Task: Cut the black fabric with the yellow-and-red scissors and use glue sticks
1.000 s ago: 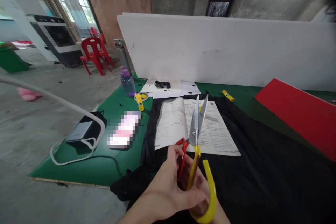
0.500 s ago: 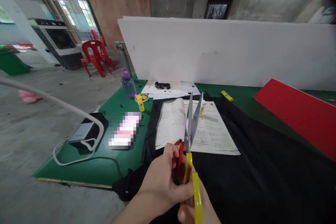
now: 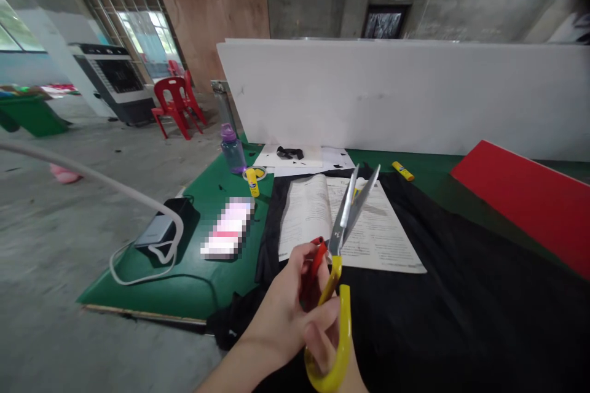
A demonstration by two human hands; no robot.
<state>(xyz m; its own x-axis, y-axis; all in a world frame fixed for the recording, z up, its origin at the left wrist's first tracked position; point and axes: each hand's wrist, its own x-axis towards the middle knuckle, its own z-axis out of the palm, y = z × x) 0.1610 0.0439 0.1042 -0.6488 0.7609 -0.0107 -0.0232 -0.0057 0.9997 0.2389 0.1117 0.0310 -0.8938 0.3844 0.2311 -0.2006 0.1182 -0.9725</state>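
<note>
My left hand [image 3: 288,313] is closed round the red handle of a large pair of scissors [image 3: 346,221], its thumb lying across the yellow handle loop [image 3: 343,344]. Little of my right hand [image 3: 325,353] shows at the bottom edge, where its fingers sit inside that yellow loop. The steel blades stand slightly apart and point up and to the right. Beyond them an open printed booklet [image 3: 382,239] lies on a black cloth [image 3: 461,307].
A green mat [image 3: 203,276] bears a purple bottle [image 3: 232,150], yellow glue sticks [image 3: 251,183], a power adapter with a white cable [image 3: 159,230], white sheets and a red board [image 3: 530,196]. A white panel [image 3: 405,92] stands behind. Red chairs [image 3: 174,104] are far left.
The scissors swung left and upright, then tilted back to the right, with the blades still slightly apart. Both hands kept their hold. The view shifted a little to the left.
</note>
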